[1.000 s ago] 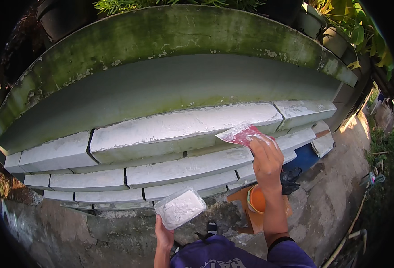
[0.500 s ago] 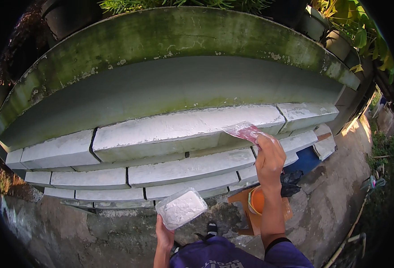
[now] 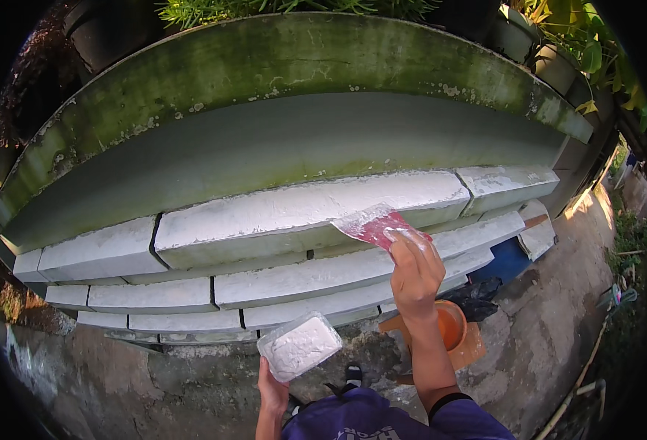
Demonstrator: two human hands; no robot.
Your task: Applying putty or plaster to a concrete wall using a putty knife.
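Observation:
My right hand (image 3: 413, 270) holds a thin red plastic scraper (image 3: 371, 223) smeared with white paste, its edge pressed on the front of the top white concrete slab (image 3: 279, 213). My left hand (image 3: 273, 386) grips from below a clear plastic tub (image 3: 299, 346) filled with white putty, held low near my chest. Stacked white slabs (image 3: 191, 293) lean in rows against a mossy grey wall (image 3: 265, 95).
An orange bowl (image 3: 449, 324) sits on a wooden board at my feet, below my right forearm. A blue object (image 3: 504, 260) and dark plastic lie behind it. Potted plants (image 3: 558, 59) line the wall top. Cracked concrete ground (image 3: 550, 345) stretches to the right.
My right hand has slid the scraper a little leftward along the top slab's face. The tub in my left hand stays at about the same spot.

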